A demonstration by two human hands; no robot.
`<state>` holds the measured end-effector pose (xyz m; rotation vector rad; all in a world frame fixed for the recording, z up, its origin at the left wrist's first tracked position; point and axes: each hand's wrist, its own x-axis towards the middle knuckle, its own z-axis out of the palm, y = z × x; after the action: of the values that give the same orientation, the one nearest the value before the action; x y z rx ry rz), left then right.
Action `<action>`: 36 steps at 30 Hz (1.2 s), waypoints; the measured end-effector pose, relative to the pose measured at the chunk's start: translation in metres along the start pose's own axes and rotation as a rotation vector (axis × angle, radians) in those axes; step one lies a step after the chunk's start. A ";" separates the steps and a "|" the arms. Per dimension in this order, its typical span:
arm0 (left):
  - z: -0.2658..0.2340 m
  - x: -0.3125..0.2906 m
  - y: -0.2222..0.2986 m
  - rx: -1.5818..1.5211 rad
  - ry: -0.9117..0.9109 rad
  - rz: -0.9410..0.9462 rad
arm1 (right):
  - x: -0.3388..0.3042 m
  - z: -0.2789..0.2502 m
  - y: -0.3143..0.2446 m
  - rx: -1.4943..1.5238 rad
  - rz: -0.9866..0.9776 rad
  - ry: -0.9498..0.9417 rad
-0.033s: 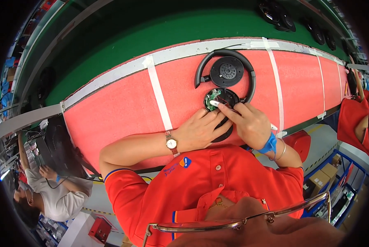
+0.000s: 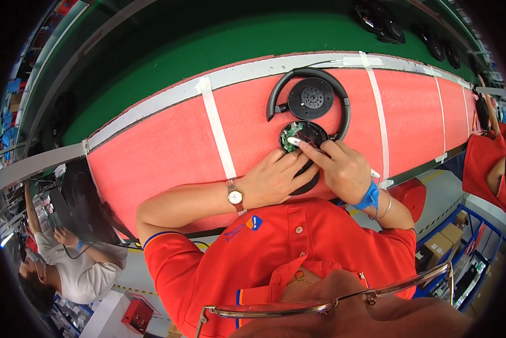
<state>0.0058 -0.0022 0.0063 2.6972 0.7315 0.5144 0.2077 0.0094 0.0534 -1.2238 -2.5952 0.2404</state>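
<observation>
Black over-ear headphones [image 2: 347, 104] lie on the pink mat, headband arched away from me. The far ear cup [image 2: 311, 98] shows a round plate with a perforated centre. The near ear cup is opened, and a green circuit board [image 2: 292, 134] and thin red wires show inside. My left hand [image 2: 272, 179] is closed on this cup's near left edge. My right hand [image 2: 343, 172] is over its near right side, fingers curled, index pointing inward. A white tip [image 2: 294, 141] at that finger touches the board; its kind is unclear. Another black round part [image 2: 306, 183] lies partly under my hands.
White tape strips [image 2: 216, 127] cross the pink mat [image 2: 151, 158]. Beyond its grey-white border runs a green surface [image 2: 168, 73], with more black headphones [image 2: 379, 22] at far right. Co-workers sit at left [image 2: 84, 270] and right [image 2: 487, 169]. Blue shelving with cartons [image 2: 442, 242] stands lower right.
</observation>
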 end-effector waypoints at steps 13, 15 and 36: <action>-0.003 0.001 0.000 -0.004 -0.019 -0.007 | 0.004 -0.009 0.010 -0.021 0.074 0.029; -0.002 0.000 0.001 -0.001 -0.007 0.000 | 0.003 -0.010 0.010 -0.009 0.119 0.040; 0.001 -0.002 -0.002 0.051 0.000 0.040 | 0.062 -0.013 0.113 0.681 0.358 -0.016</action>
<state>0.0038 -0.0015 0.0044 2.7644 0.7006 0.5125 0.2562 0.1290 0.0466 -1.3759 -1.9929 1.0938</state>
